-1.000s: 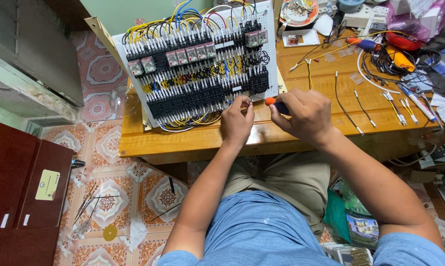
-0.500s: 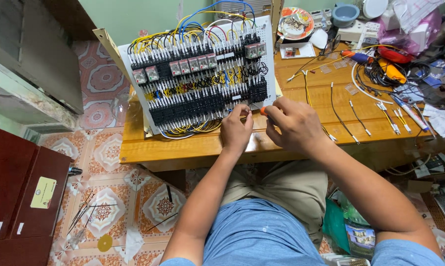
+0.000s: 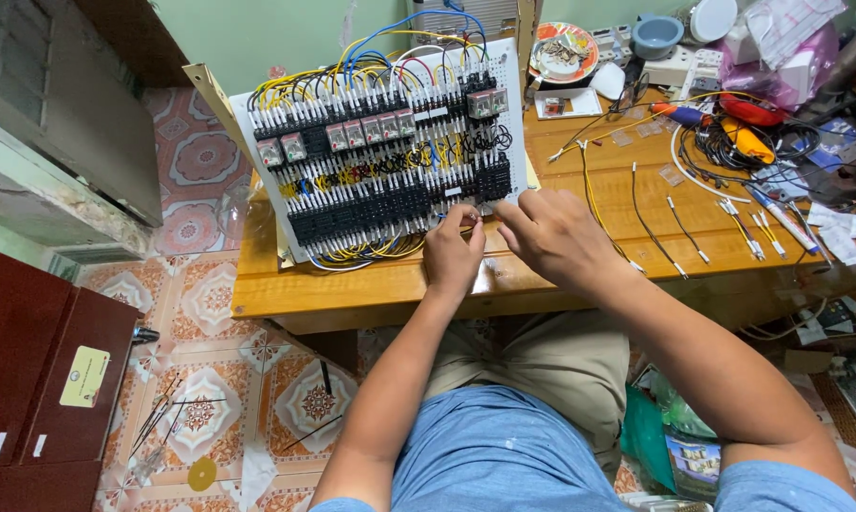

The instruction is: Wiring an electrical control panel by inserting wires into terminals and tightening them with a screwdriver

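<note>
Head view: the wired panel (image 3: pixel 380 152) is propped at a tilt on the wooden table (image 3: pixel 371 289). It looks stiff but fiddly, best gripped by its white edges, since the thin wires bend easily. At its lower right corner the left hand (image 3: pixel 453 254) is pinched on something tiny, can't tell what. The right hand (image 3: pixel 559 235) is curled, index finger pointing at that spot. The orange-handled tool seen a second ago is hidden now, and the view has shifted closer.
</note>
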